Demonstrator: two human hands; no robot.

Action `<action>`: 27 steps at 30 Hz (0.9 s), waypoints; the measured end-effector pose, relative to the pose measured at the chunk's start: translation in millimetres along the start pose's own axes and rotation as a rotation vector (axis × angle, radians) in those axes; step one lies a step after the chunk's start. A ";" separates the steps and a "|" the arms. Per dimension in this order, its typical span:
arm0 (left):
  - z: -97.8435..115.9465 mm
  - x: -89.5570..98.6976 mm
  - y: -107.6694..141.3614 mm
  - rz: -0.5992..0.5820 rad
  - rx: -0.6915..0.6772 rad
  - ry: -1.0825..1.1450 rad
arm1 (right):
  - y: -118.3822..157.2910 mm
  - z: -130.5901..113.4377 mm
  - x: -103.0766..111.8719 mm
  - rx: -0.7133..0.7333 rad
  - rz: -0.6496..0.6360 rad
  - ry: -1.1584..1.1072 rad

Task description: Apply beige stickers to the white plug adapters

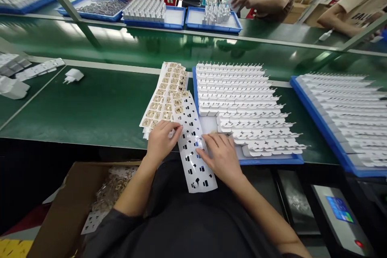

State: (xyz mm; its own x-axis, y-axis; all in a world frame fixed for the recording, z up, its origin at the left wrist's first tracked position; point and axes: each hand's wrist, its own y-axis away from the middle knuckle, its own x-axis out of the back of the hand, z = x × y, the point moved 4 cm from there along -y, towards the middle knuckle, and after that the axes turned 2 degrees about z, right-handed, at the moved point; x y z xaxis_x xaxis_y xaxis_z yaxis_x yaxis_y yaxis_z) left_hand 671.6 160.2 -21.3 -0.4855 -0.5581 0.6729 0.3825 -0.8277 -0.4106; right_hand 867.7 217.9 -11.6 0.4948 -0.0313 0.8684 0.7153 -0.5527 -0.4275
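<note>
A long white sticker sheet [192, 145] with rows of dark cut-outs hangs over the table edge in front of me. A few tan stickers show at its far end. My left hand [161, 140] is closed in a pinch at the sheet's left edge. My right hand [223, 155] grips the right edge, thumb on top of the sheet. Under its far end lies a fanned stack of sheets with tan stickers [163, 92]. Just right stands a blue tray [272, 161] with rows of white plug adapters [238, 92], their pins pointing up.
Another blue tray of white adapters [350, 117] stands at the right. A lone adapter [73, 75] lies on the green table [99, 105] at the left. Below left is a cardboard box [57, 209] of scraps. Co-workers handle parts beyond the far trays.
</note>
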 end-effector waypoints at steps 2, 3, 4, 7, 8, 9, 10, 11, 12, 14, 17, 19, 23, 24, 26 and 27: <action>-4.1 4.6 -4.7 0.023 0.095 -0.001 | -2.6 -1.8 -12.4 -0.015 -0.035 0.037; -7.1 8.4 -3.8 0.023 0.155 0.008 | -3.2 -1.8 -16.4 -0.021 -0.042 0.031; -10.3 11.9 -0.9 0.005 0.211 0.020 | -3.2 -1.2 -18.7 -0.025 -0.041 0.020; -19.7 16.2 16.2 -0.145 0.363 0.074 | -0.3 0.2 -17.9 -0.006 0.013 -0.023; -22.8 14.4 23.9 -0.216 0.416 0.110 | 1.3 0.0 -16.0 0.014 0.040 -0.050; -25.6 11.3 32.0 -0.286 0.472 0.163 | 3.1 -0.6 -13.3 0.040 0.072 -0.089; -27.7 7.0 39.9 -0.349 0.528 0.236 | 4.9 -1.3 -10.3 0.067 0.107 -0.142; -28.8 2.2 46.9 -0.395 0.578 0.325 | 6.6 -1.7 -7.0 0.089 0.141 -0.210; -28.8 -2.7 52.3 -0.420 0.614 0.423 | 8.3 -1.6 -3.6 0.102 0.176 -0.285; -26.8 -10.0 55.8 -0.379 0.646 0.633 | 11.7 -0.3 2.4 0.111 0.227 -0.421; -23.3 -13.9 44.8 -0.176 0.631 0.879 | 18.8 2.4 6.8 0.108 0.238 -0.516; -21.7 -13.8 32.3 -0.046 0.617 0.958 | 25.7 2.8 8.1 0.136 0.228 -0.497; -14.2 -10.5 14.5 0.100 0.560 0.954 | 36.9 3.2 12.3 0.149 0.184 -0.370; -9.8 -10.4 13.9 0.094 0.538 0.948 | 37.3 3.9 15.3 0.123 0.192 -0.350; 2.1 -13.1 17.5 0.018 0.496 0.947 | 34.0 4.5 24.3 0.063 0.255 -0.349; 8.9 -15.6 21.1 -0.041 0.474 0.951 | 30.5 4.1 29.4 0.040 0.305 -0.359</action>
State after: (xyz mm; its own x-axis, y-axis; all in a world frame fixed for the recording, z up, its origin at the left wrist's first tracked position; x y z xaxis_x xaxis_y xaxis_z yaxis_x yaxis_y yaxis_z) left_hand 694.3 151.9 -35.0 -0.8414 -0.5158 -0.1613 0.5197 -0.8541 0.0207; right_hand 906.1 203.5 -0.1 0.8193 0.1066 0.5633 0.5260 -0.5306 -0.6647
